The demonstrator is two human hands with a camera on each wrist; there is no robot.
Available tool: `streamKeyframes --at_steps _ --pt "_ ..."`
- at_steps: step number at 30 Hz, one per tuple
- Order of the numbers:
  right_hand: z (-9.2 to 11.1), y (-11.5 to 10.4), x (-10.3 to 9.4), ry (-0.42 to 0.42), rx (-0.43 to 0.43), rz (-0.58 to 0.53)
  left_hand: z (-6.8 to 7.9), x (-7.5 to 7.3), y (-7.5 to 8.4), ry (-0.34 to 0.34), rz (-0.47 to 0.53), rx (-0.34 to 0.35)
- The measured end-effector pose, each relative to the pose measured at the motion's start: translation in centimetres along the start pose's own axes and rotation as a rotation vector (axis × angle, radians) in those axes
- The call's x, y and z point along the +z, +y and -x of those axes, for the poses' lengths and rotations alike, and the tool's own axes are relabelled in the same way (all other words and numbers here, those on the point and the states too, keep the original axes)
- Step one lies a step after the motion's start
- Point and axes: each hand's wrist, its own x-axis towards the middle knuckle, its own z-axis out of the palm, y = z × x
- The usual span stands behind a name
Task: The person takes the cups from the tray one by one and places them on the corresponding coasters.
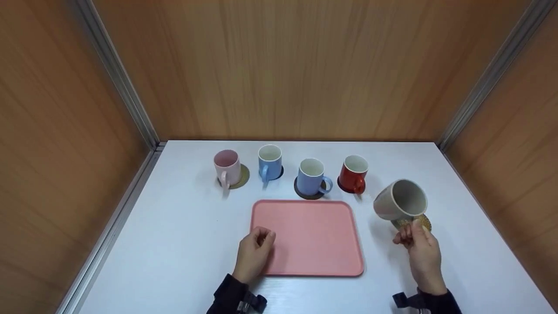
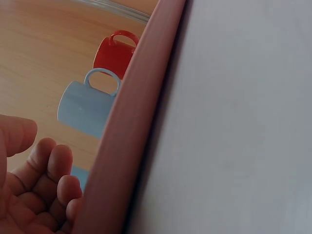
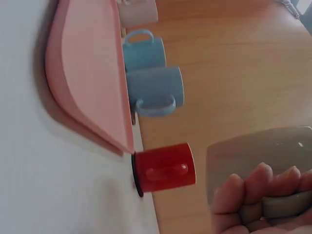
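My right hand (image 1: 423,257) grips a grey-beige mug (image 1: 385,206) by its handle. The mug is tilted, its mouth facing up and toward the right, and it hangs above a gold-patterned coaster (image 1: 426,222) that it partly covers. In the right wrist view, fingers (image 3: 261,183) curl round the handle. Over the left edge of a pink rectangular tray (image 1: 311,237) my left hand (image 1: 254,254) hovers with fingers loosely curled. Nothing sits between its thumb and fingers in the left wrist view.
Behind the tray stand a pink mug (image 1: 227,167), a blue mug (image 1: 273,166), a second blue mug (image 1: 307,183) and a red mug (image 1: 350,176), each on a round coaster. Wood-grain panels (image 1: 279,69) enclose the white table (image 1: 174,244) at the back and sides.
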Motion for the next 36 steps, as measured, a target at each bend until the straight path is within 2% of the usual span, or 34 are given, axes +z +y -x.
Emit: streamKeyframes --at_steps 7,13,19,27,36 --pt "-3.4 0.0 -2.6 0.158 0.115 0.188 0.2 -0.1 0.1 0.006 0.003 0.039" --pt "-4.5 1.1 -3.9 0.183 0.179 0.292 0.2 -0.2 0.1 0.002 0.011 0.024" --pt "-5.3 1.9 -4.3 0.190 0.207 0.290 0.1 -0.2 0.2 0.004 0.011 0.015" --pt "-5.8 2.3 -4.8 0.209 0.243 0.185 0.1 -0.1 0.1 0.006 0.013 0.021" --pt "-6.0 2.2 -5.0 0.236 0.245 0.148 0.2 -0.3 0.3 0.000 0.000 0.030"
